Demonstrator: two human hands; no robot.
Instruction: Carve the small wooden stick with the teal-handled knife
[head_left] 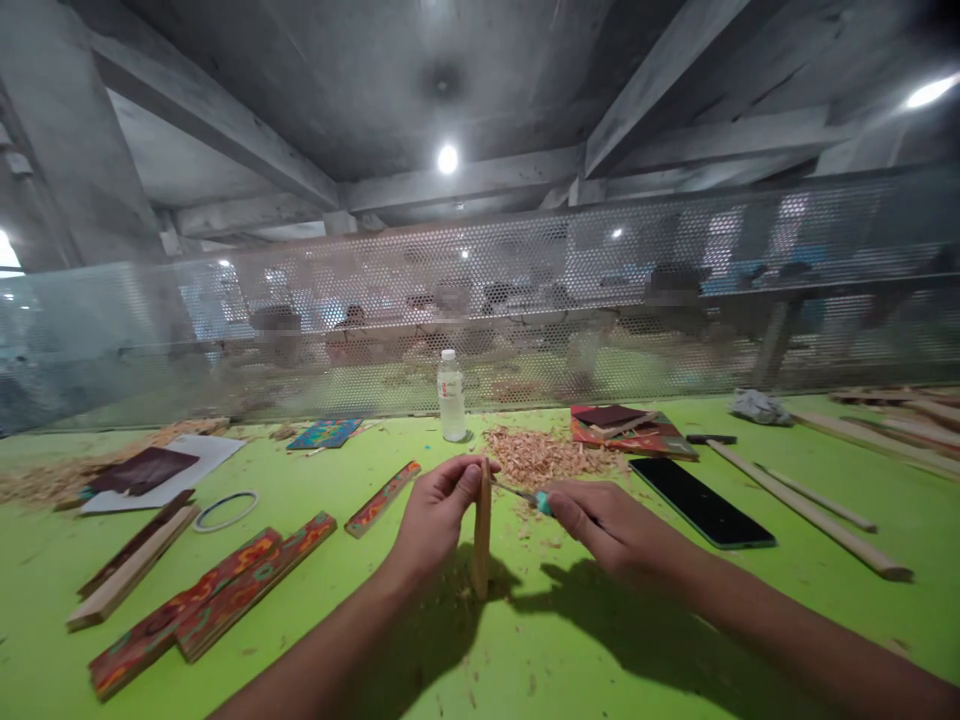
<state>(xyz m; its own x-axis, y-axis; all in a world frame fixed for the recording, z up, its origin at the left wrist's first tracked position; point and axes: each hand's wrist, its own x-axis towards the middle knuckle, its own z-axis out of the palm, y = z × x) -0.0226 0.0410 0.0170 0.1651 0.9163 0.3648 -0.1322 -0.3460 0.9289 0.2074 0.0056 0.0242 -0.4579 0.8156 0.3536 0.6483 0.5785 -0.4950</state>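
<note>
My left hand (442, 510) is closed around the upper part of a narrow wooden strip (482, 540), which stands upright with its lower end at the green table. In my right hand (611, 520) is a carving knife (541, 502), gripped by a handle that shows teal near the blade. Its thin metal blade points left and meets the strip near the top, just under my left fingertips. My palm and fingers hide most of the handle. Behind the strip lies a heap of wood shavings (547, 455).
A water bottle (451, 395) stands before a perforated metal screen (375, 320). Painted wooden strips (255, 580) and a white ring (225, 511) lie left. To the right are a black phone (701, 502), a hammer (810, 510), sandpaper (613, 418) and a crumpled grey cloth or paper (757, 407).
</note>
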